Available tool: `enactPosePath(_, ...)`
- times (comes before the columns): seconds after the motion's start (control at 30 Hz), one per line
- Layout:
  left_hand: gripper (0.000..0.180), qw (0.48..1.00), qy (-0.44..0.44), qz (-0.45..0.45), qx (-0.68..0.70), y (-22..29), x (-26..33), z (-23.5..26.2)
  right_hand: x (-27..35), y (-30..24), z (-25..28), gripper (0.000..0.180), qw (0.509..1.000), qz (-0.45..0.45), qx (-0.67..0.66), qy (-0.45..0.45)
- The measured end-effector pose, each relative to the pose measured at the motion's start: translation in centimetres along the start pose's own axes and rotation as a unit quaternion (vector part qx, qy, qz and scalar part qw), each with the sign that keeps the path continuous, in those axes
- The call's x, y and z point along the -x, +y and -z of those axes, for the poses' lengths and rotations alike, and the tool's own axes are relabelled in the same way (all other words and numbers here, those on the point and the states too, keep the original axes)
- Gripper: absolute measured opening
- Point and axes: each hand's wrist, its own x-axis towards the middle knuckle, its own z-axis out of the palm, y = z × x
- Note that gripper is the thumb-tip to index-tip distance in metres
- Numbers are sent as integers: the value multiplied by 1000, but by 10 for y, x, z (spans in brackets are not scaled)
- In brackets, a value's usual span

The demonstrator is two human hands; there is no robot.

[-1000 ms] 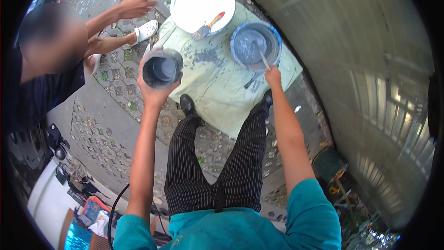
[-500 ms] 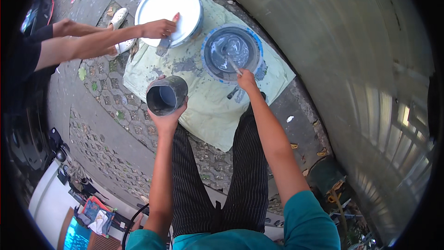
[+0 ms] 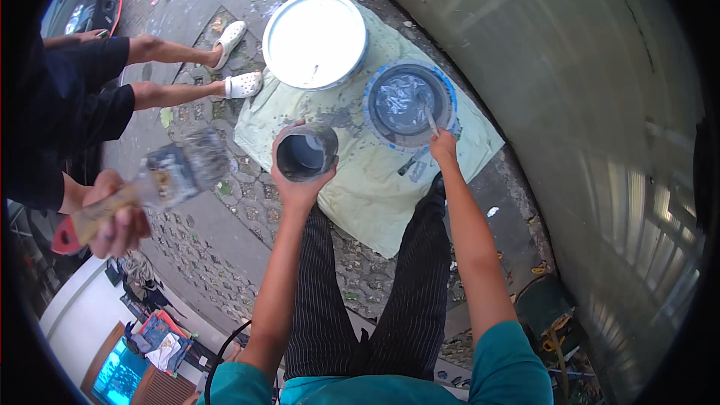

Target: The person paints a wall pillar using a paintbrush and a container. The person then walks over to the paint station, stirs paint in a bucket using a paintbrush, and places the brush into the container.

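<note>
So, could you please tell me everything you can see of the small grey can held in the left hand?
The small grey cylindrical can looks like metal, open-topped, its rim and wall smeared with grey paint, its inside dark. It is tilted, mouth toward the camera. The left hand cups it from below, fingers around its sides, above the pale green cloth near the blue-rimmed bucket.

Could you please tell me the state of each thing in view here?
small can: open, held up in left hand
blue-rimmed bucket: open, grey paint inside
stick: in that bucket, gripped by right hand
white bucket: open, white paint inside
paintbrush: paint-coated, held by another person's hand
cloth: spread flat, paint-stained
</note>
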Motion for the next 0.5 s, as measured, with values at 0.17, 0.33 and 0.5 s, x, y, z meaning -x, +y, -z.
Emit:
enactPosePath(0.17,84,999,5,-34,-36,-8,-1,7,6,-10,-19,35,999,13,-13,-43)
enactPosePath(0.33,86,1000,-14,15,-1,-12,5,14,14,-11,-25,34,1000,25,-5,-18)
enactPosePath(0.5,86,998,-7,0,-59,-13,10,18,14,-11,-16,32,999,-15,15,-34)
